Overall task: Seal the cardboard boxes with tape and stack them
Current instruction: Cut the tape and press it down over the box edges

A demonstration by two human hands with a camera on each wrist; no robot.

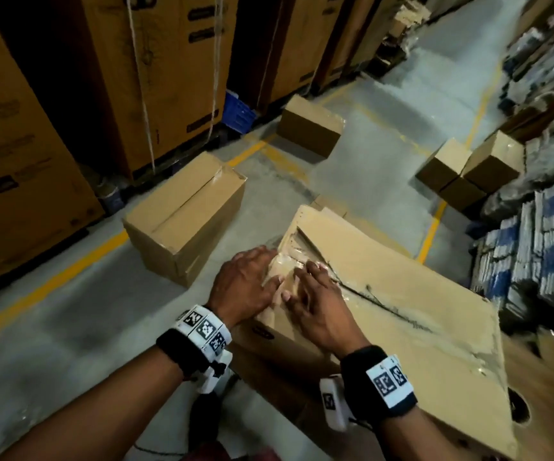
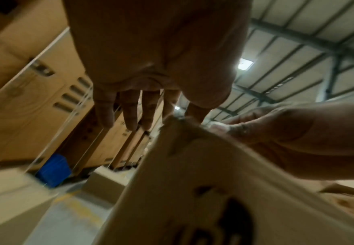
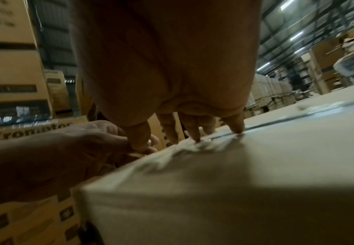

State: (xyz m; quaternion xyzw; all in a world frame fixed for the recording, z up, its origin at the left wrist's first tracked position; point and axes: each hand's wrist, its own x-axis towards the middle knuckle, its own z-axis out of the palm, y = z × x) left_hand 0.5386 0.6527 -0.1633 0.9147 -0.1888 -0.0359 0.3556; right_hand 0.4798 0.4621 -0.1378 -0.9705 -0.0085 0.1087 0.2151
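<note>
Both forearms reach in from the bottom of the head view, each with a black wristband carrying white coded tags. Left hand (image 1: 242,281) and right hand (image 1: 315,301) lie flat with fingers straight on the near corner of the big cardboard box (image 1: 402,294), pressing clear tape (image 1: 285,261) over the end of its centre seam; neither grip curls round anything. That box stands close in front of the person, its far flap bowed up. On the concrete floor (image 1: 69,327) to the left sits a smaller taped box (image 1: 185,214), another box (image 1: 308,126) lies farther off, and a pair of boxes (image 1: 468,168) stands at right by shelved bundles.

From the left wrist, the left hand (image 2: 151,66) shows its fingers (image 2: 130,112) spread and straight above the box corner (image 2: 193,165), the thumb touching its edge; the right hand (image 2: 287,132) comes in from the right.

From the right wrist, the right hand (image 3: 167,66) sets its fingertips (image 3: 238,129) on the box top (image 3: 256,165) at the crinkled tape (image 3: 193,147), with the left hand (image 3: 67,149) beside the edge.
</note>
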